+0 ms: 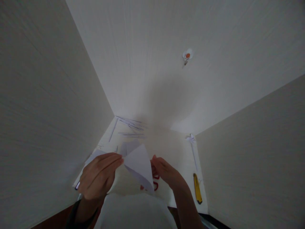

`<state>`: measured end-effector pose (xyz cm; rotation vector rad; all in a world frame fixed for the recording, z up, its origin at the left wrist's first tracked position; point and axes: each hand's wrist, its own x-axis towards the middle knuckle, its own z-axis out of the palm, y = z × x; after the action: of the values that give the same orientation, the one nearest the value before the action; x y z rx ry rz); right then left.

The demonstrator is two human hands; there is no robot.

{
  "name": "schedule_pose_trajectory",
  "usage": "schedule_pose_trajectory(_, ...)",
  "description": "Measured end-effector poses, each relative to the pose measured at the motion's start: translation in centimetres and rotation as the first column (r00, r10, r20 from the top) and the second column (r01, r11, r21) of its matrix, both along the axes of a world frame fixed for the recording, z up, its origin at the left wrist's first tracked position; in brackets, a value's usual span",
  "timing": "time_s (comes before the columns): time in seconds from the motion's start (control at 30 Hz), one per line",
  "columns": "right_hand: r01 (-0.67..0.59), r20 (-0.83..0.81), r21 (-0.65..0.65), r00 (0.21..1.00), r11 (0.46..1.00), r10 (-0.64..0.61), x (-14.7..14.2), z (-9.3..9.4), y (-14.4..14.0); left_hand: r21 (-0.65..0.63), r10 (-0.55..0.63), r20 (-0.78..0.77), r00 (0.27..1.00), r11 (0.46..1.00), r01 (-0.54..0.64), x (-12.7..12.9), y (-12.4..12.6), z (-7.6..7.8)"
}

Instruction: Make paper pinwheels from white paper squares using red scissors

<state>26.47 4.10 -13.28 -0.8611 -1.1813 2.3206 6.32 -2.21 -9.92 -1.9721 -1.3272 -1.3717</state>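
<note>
A folded sheet of white paper (pixel 140 162) is held up above the work surface, its sides bent to a point near my body. My left hand (pixel 101 175) pinches the left corner of this paper between thumb and fingertips. At the opposite edge, my right hand (pixel 166 171) has its fingers curled closed against the paper. Red loops (pixel 156 183), which look like scissor handles, show just under my right hand; the paper and fingers hide the rest. Whether those fingers touch the loops I cannot tell.
Thin paper strips (pixel 131 124) lie at the back left of the white surface (pixel 173 149). A yellow utility knife (pixel 197 189) rests near the right edge, below a crumpled paper piece (pixel 190 138). Walls rise on three sides; a hook (pixel 187 56) is on the back one.
</note>
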Motion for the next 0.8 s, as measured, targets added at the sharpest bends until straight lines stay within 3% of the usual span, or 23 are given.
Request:
schedule_pose_trajectory(0.1,-0.021,-0.034,-0.046,0.999,0.999,0.019,-0.6,0.2,-0.6,0.009,-0.003,-0.016,1.0,1.0,0.003,-0.2,-0.2,-0.3)
schedule_pose_trajectory(0.27,0.114,-0.018,-0.086,0.993,0.99,-0.116,-1.5,1.0,-0.6,0.019,-0.048,-0.059,0.997,0.999,0.05,-0.1,-0.4,-0.2)
schedule_pose_trajectory(0.43,0.145,0.01,-0.081,0.989,0.986,-0.145,-1.6,1.8,-0.3,-0.002,-0.057,-0.063,0.996,0.998,0.057,-0.1,-0.6,0.0)
schedule_pose_trajectory(0.5,0.16,0.018,-0.053,0.987,0.986,-0.159,-1.4,2.0,-0.3,-0.013,-0.07,-0.026,0.997,0.998,0.069,0.0,-0.7,-0.1)
schedule_pose_trajectory(0.57,0.18,0.025,-0.009,0.983,0.984,-0.18,-1.3,2.1,-0.3,-0.051,-0.107,0.129,0.986,0.992,0.115,0.3,-0.7,-0.2)
schedule_pose_trajectory(0.63,0.208,0.034,0.047,0.977,0.977,-0.21,-1.2,2.2,-0.3,-0.123,-0.118,0.331,0.936,0.978,0.167,0.7,-0.6,-0.1)
schedule_pose_trajectory(0.7,0.241,0.047,0.108,0.968,0.965,-0.247,-1.0,2.4,-0.2,-0.275,-0.031,0.534,0.845,0.939,0.208,1.1,-0.4,0.4)
schedule_pose_trajectory(0.8,0.284,0.073,0.203,0.95,0.937,-0.304,-0.6,2.9,-0.1,-0.475,0.173,0.751,0.637,0.812,0.34,1.2,-0.2,1.4)
